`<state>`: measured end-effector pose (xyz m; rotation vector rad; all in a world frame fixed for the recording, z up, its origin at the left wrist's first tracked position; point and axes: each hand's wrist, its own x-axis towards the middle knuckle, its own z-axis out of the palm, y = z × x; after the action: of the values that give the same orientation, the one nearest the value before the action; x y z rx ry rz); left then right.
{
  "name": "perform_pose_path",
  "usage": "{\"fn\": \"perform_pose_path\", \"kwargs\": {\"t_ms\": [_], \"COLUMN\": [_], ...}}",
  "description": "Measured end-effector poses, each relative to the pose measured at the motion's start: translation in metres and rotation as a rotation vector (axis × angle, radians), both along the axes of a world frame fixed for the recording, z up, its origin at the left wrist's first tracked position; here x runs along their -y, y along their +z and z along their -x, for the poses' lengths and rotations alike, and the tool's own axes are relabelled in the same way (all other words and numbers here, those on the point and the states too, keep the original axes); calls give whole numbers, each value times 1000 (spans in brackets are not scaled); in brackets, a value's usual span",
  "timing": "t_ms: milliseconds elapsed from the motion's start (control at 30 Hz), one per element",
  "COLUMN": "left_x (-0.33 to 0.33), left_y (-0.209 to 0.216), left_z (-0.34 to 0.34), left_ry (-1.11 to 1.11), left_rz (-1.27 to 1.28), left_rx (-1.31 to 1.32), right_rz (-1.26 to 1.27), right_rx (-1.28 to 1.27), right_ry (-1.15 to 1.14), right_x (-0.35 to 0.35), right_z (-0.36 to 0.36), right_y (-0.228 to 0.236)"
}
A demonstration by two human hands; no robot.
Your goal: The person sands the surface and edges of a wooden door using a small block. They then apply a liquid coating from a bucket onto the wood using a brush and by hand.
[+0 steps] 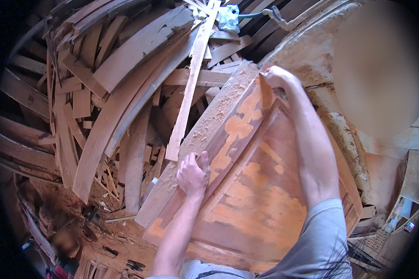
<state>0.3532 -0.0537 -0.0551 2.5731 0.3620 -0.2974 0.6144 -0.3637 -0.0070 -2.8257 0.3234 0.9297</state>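
A wooden panelled door [284,186], patched with orange filler, lies at a slant in front of me. My left hand [193,176] is at its left long edge, fingers bent over that edge and thumb raised. Near the door's far corner, my right hand [278,78] is closed on a thin brown sheet [265,93] that looks like sandpaper. The sheet rests against the orange-patched frame strip of the door; its lower side blends into the filler colour. A thick plank [223,104] strewn with wood shavings runs along the door's left side.
A narrow wooden strip [191,93] leans down onto the plank. Curved boards [139,51] and offcuts are heaped at the left. A pale blue bag [228,18] with a hose [251,15] is at the back. Sawdust covers the floor [121,246]; stone slabs [307,60] stand at the right.
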Motion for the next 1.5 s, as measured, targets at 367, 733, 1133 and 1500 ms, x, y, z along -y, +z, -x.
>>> {"fn": "perform_pose_path", "kwargs": {"t_ms": [367,733,1133,1500], "left_x": [0,-3,-5,6], "left_y": [-1,2,3,7], "left_z": [0,1,0,2], "left_ry": [22,11,13,39], "left_rz": [11,0,3,5], "left_rx": [14,18,26,-24], "right_rz": [45,-569,-1307,-1498], "right_rx": [-191,-149,149,115], "right_ry": [-22,-266,-1009,-1409], "right_x": [-56,-42,-60,-55], "right_z": [15,162,215,464], "right_y": [29,75,60,45]}}
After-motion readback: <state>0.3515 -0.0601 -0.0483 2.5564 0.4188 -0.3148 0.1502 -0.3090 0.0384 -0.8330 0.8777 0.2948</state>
